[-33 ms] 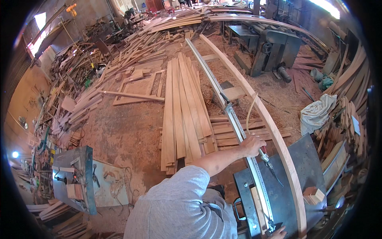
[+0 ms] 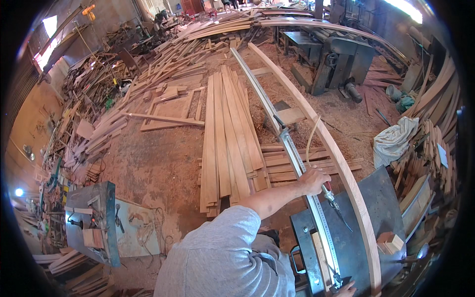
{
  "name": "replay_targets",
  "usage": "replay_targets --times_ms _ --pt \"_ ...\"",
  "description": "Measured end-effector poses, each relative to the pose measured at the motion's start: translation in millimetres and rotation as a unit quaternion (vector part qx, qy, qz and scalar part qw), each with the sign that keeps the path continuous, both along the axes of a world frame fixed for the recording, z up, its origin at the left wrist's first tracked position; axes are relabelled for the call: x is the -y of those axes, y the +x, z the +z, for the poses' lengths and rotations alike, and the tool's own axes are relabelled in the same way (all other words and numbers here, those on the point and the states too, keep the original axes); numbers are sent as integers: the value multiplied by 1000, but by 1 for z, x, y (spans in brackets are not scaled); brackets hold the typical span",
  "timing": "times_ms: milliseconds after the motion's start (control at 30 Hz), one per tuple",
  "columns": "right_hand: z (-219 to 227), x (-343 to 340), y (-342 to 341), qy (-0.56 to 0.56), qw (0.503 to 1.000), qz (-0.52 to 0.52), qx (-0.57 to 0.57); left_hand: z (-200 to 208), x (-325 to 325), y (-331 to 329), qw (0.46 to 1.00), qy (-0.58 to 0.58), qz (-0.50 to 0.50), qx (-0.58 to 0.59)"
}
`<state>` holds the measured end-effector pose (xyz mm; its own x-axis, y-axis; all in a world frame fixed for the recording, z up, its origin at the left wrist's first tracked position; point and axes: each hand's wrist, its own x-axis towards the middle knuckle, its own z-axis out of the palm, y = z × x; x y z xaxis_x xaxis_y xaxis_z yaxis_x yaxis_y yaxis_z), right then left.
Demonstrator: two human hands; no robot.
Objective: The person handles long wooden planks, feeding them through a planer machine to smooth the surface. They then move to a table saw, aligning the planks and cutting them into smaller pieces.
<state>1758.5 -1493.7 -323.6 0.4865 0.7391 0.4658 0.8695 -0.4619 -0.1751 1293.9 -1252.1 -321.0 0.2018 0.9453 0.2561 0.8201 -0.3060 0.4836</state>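
Note:
My left hand (image 2: 313, 180) is closed around what looks like an air blow gun (image 2: 330, 196), with red on its body, a metal fitting and a thin dark nozzle. A pale hose (image 2: 311, 141) curves up from that hand. The same hand lies over a long metal bar (image 2: 300, 165) with a scale along it and a black-handled slider farther up. At the lower edge, my right hand (image 2: 346, 290) touches or lies beside the black fitting (image 2: 339, 283) at the bar's near end; its fingers are partly cut off. A long curved wooden piece (image 2: 341, 165) runs alongside on the right.
Beneath is a dark metal table (image 2: 381, 198) bearing small wood blocks (image 2: 390, 243). Flat boards (image 2: 230, 138) lie left of the bar. A grey machine (image 2: 346, 64) stands far right, a white sack (image 2: 395, 142) nearer. Timber heaps and sawdust cover much of the floor.

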Motion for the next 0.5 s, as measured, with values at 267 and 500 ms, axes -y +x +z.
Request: replay_targets --times_ms 267,500 --pt "-7 -1 1 -2 1000 0 -13 5 -1 -2 1000 -17 -1 -4" --pt "-5 -3 -7 4 1000 0 -6 4 -7 -7 1000 12 -2 -23"
